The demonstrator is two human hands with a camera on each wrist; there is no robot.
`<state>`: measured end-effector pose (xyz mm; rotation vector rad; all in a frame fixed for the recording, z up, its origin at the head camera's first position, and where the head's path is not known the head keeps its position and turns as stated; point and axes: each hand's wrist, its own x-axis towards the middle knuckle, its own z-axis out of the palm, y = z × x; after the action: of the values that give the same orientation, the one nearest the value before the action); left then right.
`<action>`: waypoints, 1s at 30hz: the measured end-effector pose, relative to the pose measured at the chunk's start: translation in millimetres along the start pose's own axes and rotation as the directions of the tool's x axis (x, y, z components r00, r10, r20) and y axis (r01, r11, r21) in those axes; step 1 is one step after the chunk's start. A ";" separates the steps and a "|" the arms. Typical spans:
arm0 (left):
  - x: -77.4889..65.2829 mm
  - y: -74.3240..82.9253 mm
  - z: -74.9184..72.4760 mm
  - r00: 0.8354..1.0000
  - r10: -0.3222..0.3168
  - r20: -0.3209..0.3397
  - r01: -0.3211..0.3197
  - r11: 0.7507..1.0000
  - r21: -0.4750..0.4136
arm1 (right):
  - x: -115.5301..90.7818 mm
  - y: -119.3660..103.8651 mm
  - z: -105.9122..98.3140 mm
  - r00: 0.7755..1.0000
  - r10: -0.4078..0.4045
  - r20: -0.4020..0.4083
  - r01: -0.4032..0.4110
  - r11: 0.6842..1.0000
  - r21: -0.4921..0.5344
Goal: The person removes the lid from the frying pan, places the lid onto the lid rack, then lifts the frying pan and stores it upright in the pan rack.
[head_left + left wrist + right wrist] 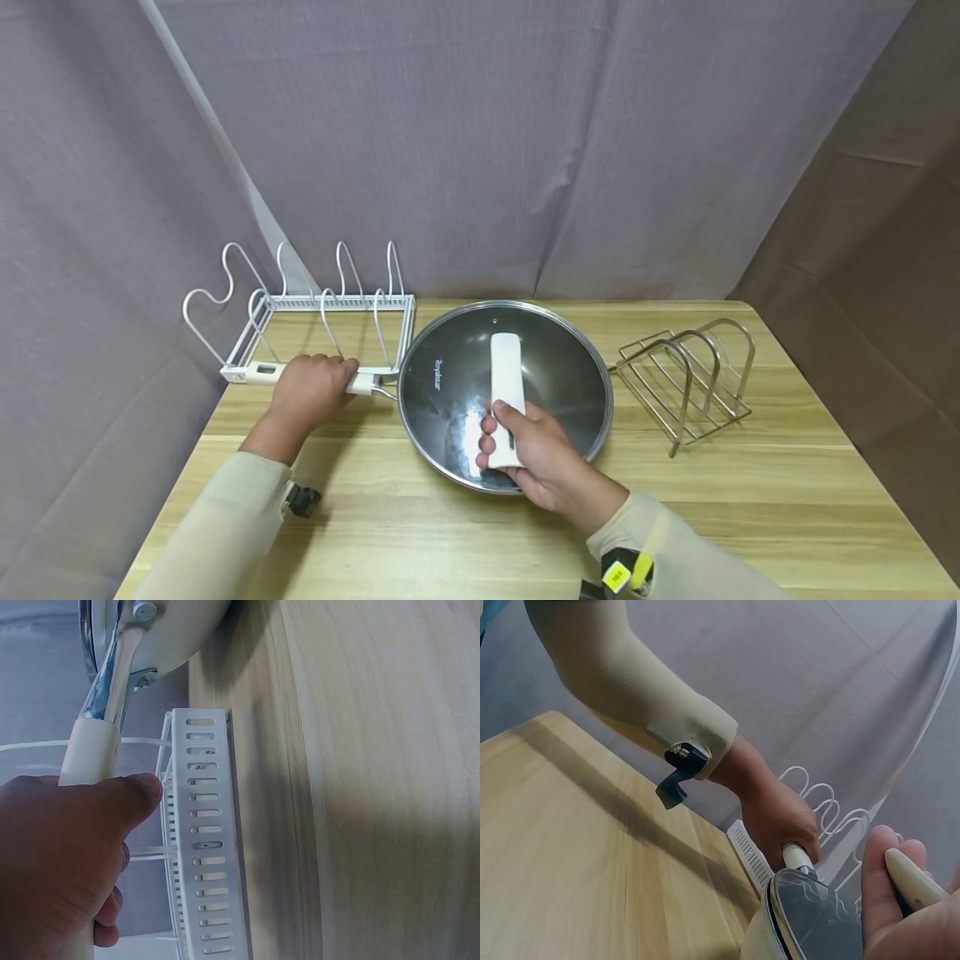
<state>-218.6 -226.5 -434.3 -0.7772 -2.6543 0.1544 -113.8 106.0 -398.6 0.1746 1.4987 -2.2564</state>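
Observation:
A light-coloured wok [176, 634] with a long cream handle [262, 372] is at the middle of the table, covered by a glass lid [457, 350] with a metal rim. My left hand [313, 387] grips the wok handle, thumb along it in the left wrist view. A white upright-style lid handle [507, 367] rises from the glass; my right hand [543, 454] holds its near end, fingers curled round it. In the right wrist view the right fingers [881, 877] wrap the lid handle's tip. The wok's underside is hidden in the head view.
A white wire pan rack [341, 304] stands behind the left hand, its slotted base [206, 825] beneath the wok handle. Right of the wok is a metal wire rack [705, 367] with arched dividers. A grey curtain [480, 150] hangs along the back edge of the wooden table [420, 550].

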 end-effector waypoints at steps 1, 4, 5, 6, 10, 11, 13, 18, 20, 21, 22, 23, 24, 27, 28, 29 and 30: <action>0.1 0.2 -0.1 1.000 -0.001 0.003 0.001 1.000 0.000 | 0.0 0.0 0.0 1.000 -0.002 -0.003 0.002 1.000 -0.008; 0.5 0.5 -0.2 1.000 -0.002 0.012 0.002 1.000 0.001 | 0.1 0.3 -0.2 1.000 -0.007 -0.009 0.007 1.000 -0.015; 0.6 0.5 -0.1 1.000 -0.002 0.014 0.002 1.000 0.002 | 0.0 0.3 -0.1 1.000 -0.010 -0.011 0.009 1.000 -0.016; 0.7 0.6 0.0 1.000 -0.003 0.016 0.003 1.000 0.003 | 0.0 0.5 -0.2 1.000 -0.012 -0.013 0.012 1.000 -0.015; 0.8 0.9 0.3 1.000 -0.004 0.023 0.004 1.000 0.006 | 0.4 0.8 0.1 1.000 -0.017 -0.021 0.017 1.000 -0.010; 0.6 1.0 0.0 1.000 -0.005 0.024 0.005 1.000 0.007 | 0.9 1.1 0.1 1.000 -0.018 -0.022 0.018 1.000 -0.010; 0.3 1.1 -0.4 1.000 -0.007 0.025 0.007 1.000 0.010 | 1.5 1.3 0.2 1.000 -0.017 -0.024 0.017 1.000 -0.011; -0.5 0.8 -1.4 1.000 -0.004 0.014 0.004 1.000 0.014 | 1.5 0.9 0.4 1.000 -0.022 -0.014 0.022 1.000 -0.021; -0.7 0.8 -1.6 1.000 -0.003 0.007 0.003 1.000 0.013 | 1.0 0.5 0.3 1.000 -0.026 -0.008 0.026 0.999 -0.029; -0.8 0.8 -1.7 1.000 -0.003 0.004 0.003 1.000 0.013 | 0.7 0.3 0.1 1.000 -0.027 -0.005 0.027 0.999 -0.034; -0.7 0.8 -1.5 1.000 -0.002 0.001 0.002 1.000 0.013 | 0.4 0.1 -0.1 1.000 -0.028 -0.003 0.027 0.999 -0.038; -0.7 0.8 -1.5 1.000 -0.003 -0.001 0.003 1.000 0.013 | 0.2 -0.1 -0.3 1.000 -0.026 -0.002 0.026 0.999 -0.041; -0.7 1.0 -1.5 1.000 -0.003 -0.003 0.003 1.000 0.012 | 0.1 -0.3 -0.6 1.000 -0.024 -0.001 0.024 0.999 -0.043; -0.9 1.0 -1.1 1.000 -0.004 -0.008 0.004 1.000 0.010 | -0.2 -1.0 -1.7 1.000 -0.018 0.005 0.018 0.999 -0.051; -1.0 1.0 -1.1 1.000 -0.004 -0.011 0.004 1.000 0.009 | -0.3 -1.3 -2.0 1.000 -0.017 0.008 0.017 0.998 -0.052; -1.2 1.1 -1.2 1.000 -0.005 -0.014 0.005 1.000 0.008 | -0.3 -1.5 -2.2 1.000 -0.017 0.012 0.018 0.998 -0.055; -1.4 1.0 -1.1 1.000 -0.004 -0.017 0.004 1.000 0.007 | -0.4 -1.6 -2.5 1.000 -0.019 0.016 0.019 0.998 -0.057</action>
<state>-216.5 -226.4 -434.0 -0.7674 -2.6379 0.1546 -114.4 108.9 -398.1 0.1257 1.5614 -2.2213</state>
